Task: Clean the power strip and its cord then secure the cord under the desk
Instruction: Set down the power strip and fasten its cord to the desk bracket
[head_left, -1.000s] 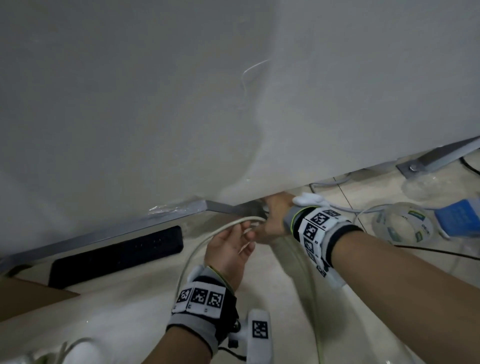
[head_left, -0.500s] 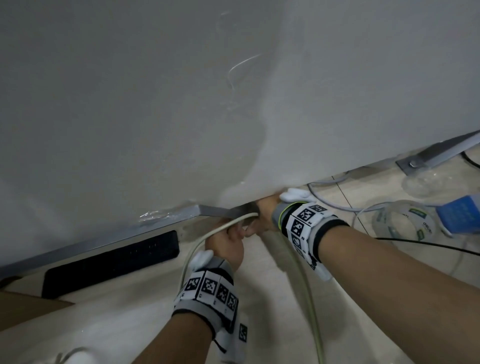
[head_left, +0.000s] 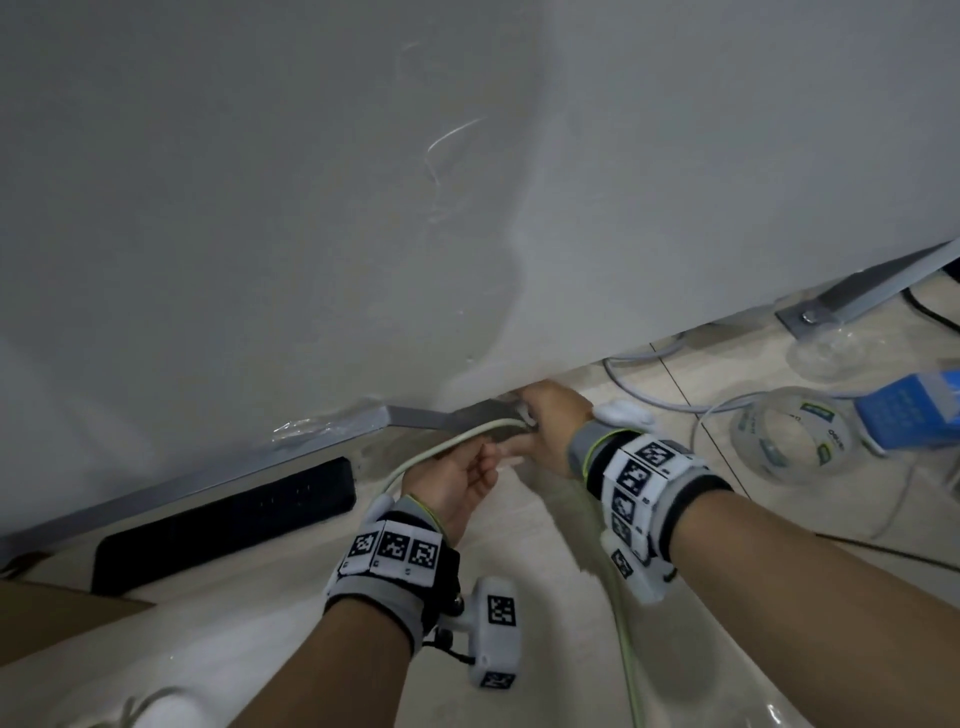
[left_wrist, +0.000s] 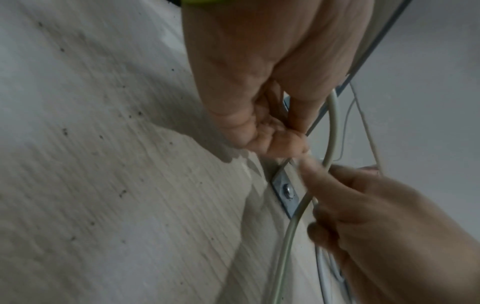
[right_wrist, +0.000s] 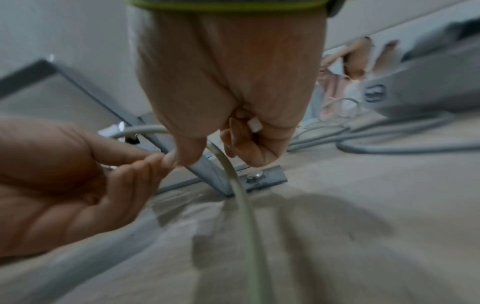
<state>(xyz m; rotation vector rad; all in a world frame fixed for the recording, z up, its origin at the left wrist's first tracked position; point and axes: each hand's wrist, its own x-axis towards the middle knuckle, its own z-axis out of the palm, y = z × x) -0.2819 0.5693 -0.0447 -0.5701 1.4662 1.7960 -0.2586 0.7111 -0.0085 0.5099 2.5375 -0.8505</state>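
Cord (head_left: 447, 441) (pale, thin) loops under the desk panel (head_left: 260, 208) beside its grey metal bracket (head_left: 457, 415). Right hand (head_left: 545, 421) pinches it at the bracket; left hand (head_left: 457, 483) hangs relaxed beside it, holding nothing. Loosening that pinch could drop the loop. Only the wrist views show the bracket's bolt (right_wrist: 255, 175).

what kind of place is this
Probably the floor space under an office desk: a white desk panel on a grey metal frame, a black power strip on the pale floor, loose grey cables, and a roll of clear tape nearby.
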